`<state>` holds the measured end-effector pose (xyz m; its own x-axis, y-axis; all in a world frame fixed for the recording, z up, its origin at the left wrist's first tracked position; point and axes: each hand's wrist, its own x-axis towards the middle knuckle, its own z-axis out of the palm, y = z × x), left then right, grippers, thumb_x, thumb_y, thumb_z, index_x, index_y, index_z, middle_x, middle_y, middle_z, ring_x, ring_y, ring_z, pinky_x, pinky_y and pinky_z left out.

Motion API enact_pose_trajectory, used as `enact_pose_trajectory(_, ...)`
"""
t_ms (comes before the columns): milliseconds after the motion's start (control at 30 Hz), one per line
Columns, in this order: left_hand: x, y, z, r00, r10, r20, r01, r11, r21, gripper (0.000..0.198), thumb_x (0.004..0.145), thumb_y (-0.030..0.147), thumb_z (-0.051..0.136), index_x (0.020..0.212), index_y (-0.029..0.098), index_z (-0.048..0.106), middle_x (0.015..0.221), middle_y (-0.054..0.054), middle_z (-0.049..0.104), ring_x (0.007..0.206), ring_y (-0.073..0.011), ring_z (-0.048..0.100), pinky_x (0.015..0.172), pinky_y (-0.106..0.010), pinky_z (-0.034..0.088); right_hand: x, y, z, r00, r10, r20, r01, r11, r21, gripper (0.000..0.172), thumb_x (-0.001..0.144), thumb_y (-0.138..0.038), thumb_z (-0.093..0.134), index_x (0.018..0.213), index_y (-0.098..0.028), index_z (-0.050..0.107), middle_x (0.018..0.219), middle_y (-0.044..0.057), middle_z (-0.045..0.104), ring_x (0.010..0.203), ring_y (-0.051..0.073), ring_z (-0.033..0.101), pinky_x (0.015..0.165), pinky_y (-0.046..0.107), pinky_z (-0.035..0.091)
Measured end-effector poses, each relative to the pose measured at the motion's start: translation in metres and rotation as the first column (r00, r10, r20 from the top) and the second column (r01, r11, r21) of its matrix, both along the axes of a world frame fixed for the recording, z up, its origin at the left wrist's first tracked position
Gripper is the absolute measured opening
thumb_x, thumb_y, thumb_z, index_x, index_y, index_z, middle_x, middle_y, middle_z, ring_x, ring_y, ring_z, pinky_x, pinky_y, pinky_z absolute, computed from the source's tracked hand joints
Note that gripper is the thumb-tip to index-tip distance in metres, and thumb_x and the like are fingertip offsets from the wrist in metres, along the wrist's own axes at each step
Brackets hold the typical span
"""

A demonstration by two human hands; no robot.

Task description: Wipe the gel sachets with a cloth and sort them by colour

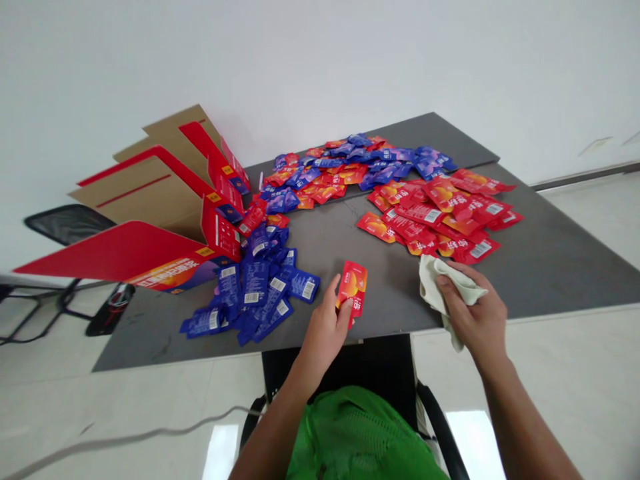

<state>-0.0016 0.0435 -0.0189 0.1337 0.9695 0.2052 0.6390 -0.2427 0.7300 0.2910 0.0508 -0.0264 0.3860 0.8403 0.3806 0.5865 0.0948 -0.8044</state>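
Between the thumb and fingers of my left hand (pixel 327 322) is a red snack packet (pixel 353 283) with an orange fruit picture, held upright over the table's front edge. My right hand (pixel 477 317) is closed around a crumpled pale cloth (pixel 447 285); part of the cloth hangs below the fingers. Just beyond the cloth lies a heap of red packets (pixel 440 213), some with barcodes facing up. Left of my left hand, blue packets (pixel 263 287) are piled loosely near the front of the table.
Open red cardboard boxes (pixel 200 257) with raised flaps stand along the left of the grey table (pixel 330 233). Mixed red and blue packets (pixel 335 170) spread along the back. A black chair (pixel 390 360) is at the front edge, and a cable (pixel 150 433) runs across the floor.
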Motion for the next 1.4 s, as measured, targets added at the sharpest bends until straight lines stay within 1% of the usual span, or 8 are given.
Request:
enact_pose_trajectory(267, -0.004, -0.035, 0.013, 0.966, -0.013, -0.256, 0.049, 0.989, 0.137, 0.056, 0.109, 0.041, 0.062, 0.16, 0.026, 0.048, 0.157, -0.019, 0.054, 0.14, -0.0352, 0.058, 0.114, -0.058, 0.054, 0.002, 0.001, 0.003, 1.0, 0.019, 0.02, -0.018, 0.999, -0.043, 0.044, 0.095, -0.061, 0.073, 0.125, -0.028, 0.077, 0.119, 0.011, 0.08, 0.108, 0.035, 0.077, 0.099, 0.057, 0.061)
enact_pose_trajectory(500, 0.01, -0.07, 0.013, 0.901, -0.145, -0.408, 0.25, 0.943, 0.218, 0.04, 0.104, 0.033, 0.072, 0.141, 0.02, 0.066, 0.147, -0.015, 0.063, 0.134, -0.0308, 0.06, 0.113, -0.047, 0.056, -0.02, 0.014, 0.036, 0.94, 0.289, 0.181, -0.297, 0.955, 0.017, 0.036, 0.1, -0.047, 0.072, 0.13, -0.028, 0.073, 0.123, 0.01, 0.078, 0.11, 0.031, 0.075, 0.099, 0.048, 0.061)
enact_pose_trajectory(667, 0.011, -0.074, -0.01, 0.869, -0.185, -0.459, 0.336, 0.901, 0.273, 0.037, 0.105, 0.031, 0.071, 0.139, 0.016, 0.067, 0.139, -0.012, 0.073, 0.13, -0.0289, 0.065, 0.108, -0.042, 0.057, -0.061, 0.025, 0.046, 0.553, 0.708, 0.44, -0.775, 0.631, -0.041, 0.045, 0.102, -0.028, 0.067, 0.147, -0.028, 0.063, 0.137, 0.01, 0.073, 0.123, 0.028, 0.07, 0.104, 0.043, 0.06)
enact_pose_trajectory(767, 0.008, -0.074, -0.019, 0.862, -0.189, -0.471, 0.351, 0.893, 0.283, 0.029, 0.11, 0.028, 0.062, 0.136, 0.016, 0.069, 0.129, -0.009, 0.079, 0.119, -0.0247, 0.072, 0.102, -0.039, 0.058, -0.076, 0.033, 0.033, 0.324, 0.793, 0.517, -0.861, 0.474, -0.187, 0.051, 0.098, -0.018, 0.067, 0.148, -0.027, 0.061, 0.139, 0.009, 0.072, 0.123, 0.027, 0.069, 0.102, 0.041, 0.06)
enact_pose_trajectory(933, 0.003, -0.069, -0.023, 0.884, -0.168, -0.436, 0.352, 0.852, 0.386, 0.029, 0.115, 0.018, 0.047, 0.121, 0.017, 0.075, 0.142, -0.006, 0.075, 0.136, -0.0207, 0.068, 0.105, -0.036, 0.055, -0.079, 0.078, 0.019, 0.345, 0.753, 0.56, -0.815, 0.536, -0.22, 0.051, 0.098, -0.02, 0.068, 0.148, -0.025, 0.061, 0.14, 0.012, 0.071, 0.127, 0.028, 0.067, 0.107, 0.044, 0.058)
enact_pose_trajectory(1167, 0.002, -0.063, -0.023, 0.903, -0.175, -0.393, 0.327, 0.872, 0.363, 0.028, 0.116, 0.019, 0.05, 0.106, 0.021, 0.076, 0.138, -0.003, 0.077, 0.131, -0.0182, 0.072, 0.097, -0.035, 0.053, -0.072, 0.12, 0.042, 0.539, 0.556, 0.632, -0.69, 0.722, -0.047, 0.046, 0.104, -0.028, 0.061, 0.149, -0.021, 0.061, 0.14, 0.015, 0.07, 0.129, 0.032, 0.065, 0.109, 0.047, 0.056)
enact_pose_trajectory(1233, 0.003, -0.063, -0.024, 0.913, -0.172, -0.37, 0.315, 0.874, 0.37, 0.029, 0.115, 0.019, 0.05, 0.104, 0.021, 0.076, 0.137, -0.003, 0.078, 0.13, -0.0185, 0.073, 0.097, -0.035, 0.052, -0.07, 0.097, 0.047, 0.546, 0.573, 0.612, -0.728, 0.686, 0.008, 0.051, 0.105, -0.03, 0.063, 0.154, -0.023, 0.055, 0.143, 0.014, 0.068, 0.131, 0.03, 0.064, 0.111, 0.045, 0.055)
enact_pose_trajectory(1400, 0.005, -0.062, -0.027, 0.927, -0.169, -0.336, 0.286, 0.897, 0.337, 0.018, 0.11, 0.021, 0.063, 0.098, 0.022, 0.077, 0.101, 0.0, 0.086, 0.095, -0.0169, 0.08, 0.088, -0.035, 0.052, -0.071, 0.038, 0.038, 0.236, 0.757, 0.61, -0.881, 0.431, -0.194, 0.054, 0.1, -0.015, 0.062, 0.153, -0.026, 0.056, 0.14, 0.01, 0.072, 0.123, 0.026, 0.068, 0.099, 0.038, 0.06)
